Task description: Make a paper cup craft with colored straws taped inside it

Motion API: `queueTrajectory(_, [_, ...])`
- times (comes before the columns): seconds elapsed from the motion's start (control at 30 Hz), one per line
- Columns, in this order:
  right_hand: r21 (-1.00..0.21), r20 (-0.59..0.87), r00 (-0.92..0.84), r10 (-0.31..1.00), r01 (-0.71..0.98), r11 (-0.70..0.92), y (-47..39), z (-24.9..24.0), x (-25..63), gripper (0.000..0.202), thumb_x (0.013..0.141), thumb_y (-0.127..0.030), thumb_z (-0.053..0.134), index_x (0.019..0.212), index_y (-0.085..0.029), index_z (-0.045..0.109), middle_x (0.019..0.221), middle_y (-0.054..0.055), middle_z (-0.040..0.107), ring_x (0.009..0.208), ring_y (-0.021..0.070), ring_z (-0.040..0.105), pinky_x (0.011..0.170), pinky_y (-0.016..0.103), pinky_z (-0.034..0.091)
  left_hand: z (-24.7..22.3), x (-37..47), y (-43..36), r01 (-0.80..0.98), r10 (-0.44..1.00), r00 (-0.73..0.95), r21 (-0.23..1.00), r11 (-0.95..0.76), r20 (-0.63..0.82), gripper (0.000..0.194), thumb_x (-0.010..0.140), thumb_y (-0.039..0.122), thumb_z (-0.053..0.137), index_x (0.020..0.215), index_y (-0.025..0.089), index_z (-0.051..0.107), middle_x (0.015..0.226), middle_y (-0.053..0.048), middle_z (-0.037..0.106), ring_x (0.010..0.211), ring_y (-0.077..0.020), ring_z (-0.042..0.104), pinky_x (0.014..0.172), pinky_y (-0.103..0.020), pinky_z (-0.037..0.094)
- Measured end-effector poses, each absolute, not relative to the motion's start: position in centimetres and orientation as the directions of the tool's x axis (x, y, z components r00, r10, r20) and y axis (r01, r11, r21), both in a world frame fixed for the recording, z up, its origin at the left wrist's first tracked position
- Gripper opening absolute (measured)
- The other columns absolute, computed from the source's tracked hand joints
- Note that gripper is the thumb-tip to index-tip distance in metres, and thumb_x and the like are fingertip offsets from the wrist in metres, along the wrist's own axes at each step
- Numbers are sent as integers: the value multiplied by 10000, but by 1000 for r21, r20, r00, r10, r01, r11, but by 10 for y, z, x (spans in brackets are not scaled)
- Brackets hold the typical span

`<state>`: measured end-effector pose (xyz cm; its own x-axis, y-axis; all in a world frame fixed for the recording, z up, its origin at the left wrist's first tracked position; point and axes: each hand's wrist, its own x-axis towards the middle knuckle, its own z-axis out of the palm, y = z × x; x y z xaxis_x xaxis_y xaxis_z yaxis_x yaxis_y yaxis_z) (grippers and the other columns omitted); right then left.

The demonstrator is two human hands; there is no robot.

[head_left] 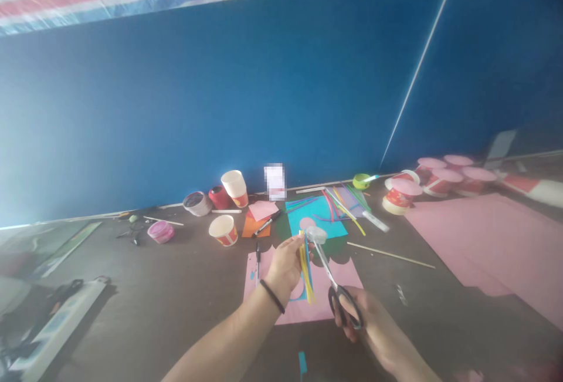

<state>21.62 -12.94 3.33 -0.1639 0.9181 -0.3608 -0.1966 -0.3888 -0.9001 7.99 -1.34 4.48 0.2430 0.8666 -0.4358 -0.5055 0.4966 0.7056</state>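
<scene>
Grasping narrow, flexible yellow and blue strips in left fingers; running lengthwise near to far, with free ends toward wearer, above scalloped pink paper. Gripping black-handled scissors in right fingers; extending metallic blades obliquely away and leftward from these, toward pale, blurred lump. Lying flat beyond left fingers, turquoise paper; standing to their left on dull brown tabletop, round-mouthed cup.

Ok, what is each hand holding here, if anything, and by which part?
The left hand pinches yellow and blue strips near their upper ends; the right hand holds the scissors by their black handles.
</scene>
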Motion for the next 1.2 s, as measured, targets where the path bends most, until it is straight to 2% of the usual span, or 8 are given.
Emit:
queueTrajectory(0.33, [-920, -324, -136, 936, -184, -345, -121, 24, 214, 408, 780, -517, 559, 634, -135, 546, 580, -2, 562, 416, 60, 423, 417, 199, 299, 46, 84, -21, -551, 871, 236, 680, 485, -430, 110, 736, 222, 644, 739, 114, 622, 632, -35, 641, 559, -131, 606, 556, -233, 476])
queueTrajectory(0.77, [-945, -279, -17, 960, -172, -278, -110, 10, 206, 434, 767, -580, 537, 634, -168, 509, 529, -50, 464, 395, 45, 298, 394, 192, 271, 38, 98, -19, -569, 877, 221, 674, 471, -426, 106, 718, 212, 642, 723, 112, 607, 606, -24, 619, 516, -132, 580, 569, -270, 490])
queueTrajectory(0.83, [-962, -274, 27, 961, -28, -273, -105, 9, 211, 477, 787, -624, 452, 649, -172, 519, 524, -43, 475, 384, 54, 317, 384, 195, 281, 34, 101, -15, -564, 872, 215, 673, 478, -440, 97, 715, 201, 647, 714, 120, 595, 598, -20, 611, 509, -126, 575, 552, -259, 486])
queueTrajectory(0.93, [-920, -219, 134, 966, 301, -250, -92, 8, 230, 536, 804, -647, 349, 686, -170, 563, 564, 3, 563, 402, 93, 422, 392, 219, 328, 32, 102, -10, -547, 864, 214, 677, 493, -456, 116, 708, 208, 666, 725, 125, 588, 629, -30, 617, 537, -129, 589, 523, -241, 473])
queueTrajectory(1.07, [-801, -136, 230, 964, 547, -244, -66, 11, 278, 388, 745, -553, 506, 658, -186, 595, 613, 45, 628, 549, 179, 559, 491, 259, 370, 35, 96, -13, -523, 863, 228, 692, 498, -450, 140, 712, 233, 673, 733, 129, 582, 670, -34, 613, 557, -126, 589, 506, -234, 461])
queueTrajectory(1.13, [-696, -61, 300, 952, 671, -256, -54, 12, 305, 249, 711, -458, 572, 695, -210, 594, 713, 57, 652, 703, 230, 593, 576, 283, 369, 39, 90, -17, -511, 867, 244, 702, 496, -435, 157, 711, 251, 681, 727, 136, 574, 657, -21, 597, 534, -114, 569, 507, -236, 458])
queueTrajectory(1.2, [-579, -17, 340, 940, 763, -287, -45, 12, 328, 161, 693, -384, 592, 664, -227, 575, 689, 53, 637, 709, 248, 589, 575, 295, 335, 42, 83, -21, -501, 872, 257, 714, 489, -417, 181, 708, 277, 691, 728, 144, 571, 647, -7, 584, 511, -101, 547, 514, -238, 455])
